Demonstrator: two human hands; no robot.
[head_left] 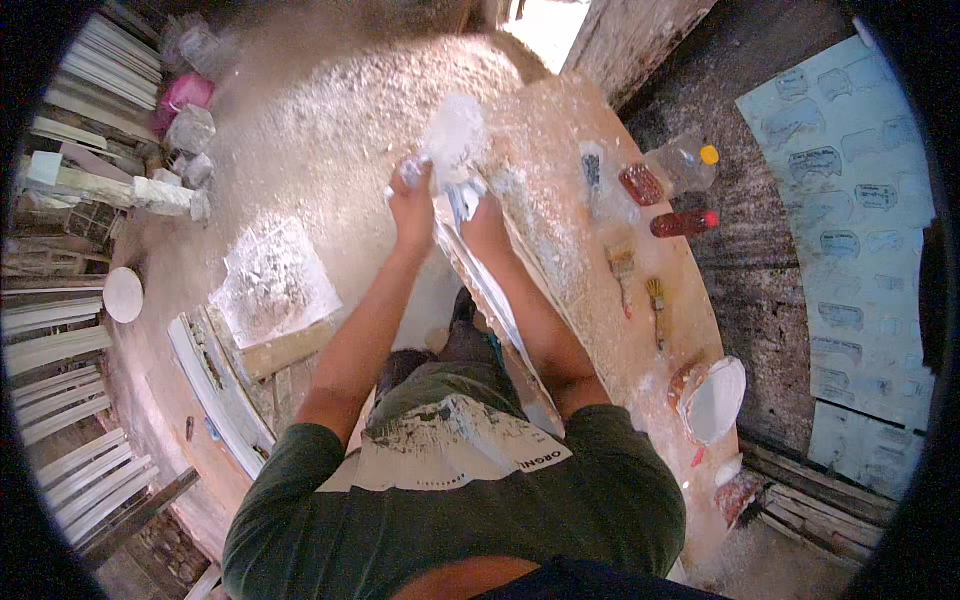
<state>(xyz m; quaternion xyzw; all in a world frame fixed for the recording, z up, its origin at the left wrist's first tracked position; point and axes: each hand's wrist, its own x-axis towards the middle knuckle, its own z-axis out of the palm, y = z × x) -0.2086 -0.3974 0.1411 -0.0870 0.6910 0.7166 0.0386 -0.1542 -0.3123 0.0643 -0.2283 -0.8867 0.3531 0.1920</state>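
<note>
My left hand (410, 205) is closed around crumpled clear plastic that looks like part of a translucent bag (457, 128). The bag bulges out just beyond my fingers, whitish and blurred. Close beside it, my right hand (485, 222) grips a white and blue piece (461, 197), whose kind I cannot make out. Both hands are over the near-left edge of the work table. Below my right forearm, a long white strip with a ragged edge (478, 280) runs along that edge toward my body.
On the dusty wooden table (560, 130) lie a clear bottle (683, 165), a red bottle (684, 223), brushes (656, 302) and a white bucket (715, 400). At left are a powder-covered sheet (275, 280), a round white lid (123, 295) and stacked white strips (60, 320).
</note>
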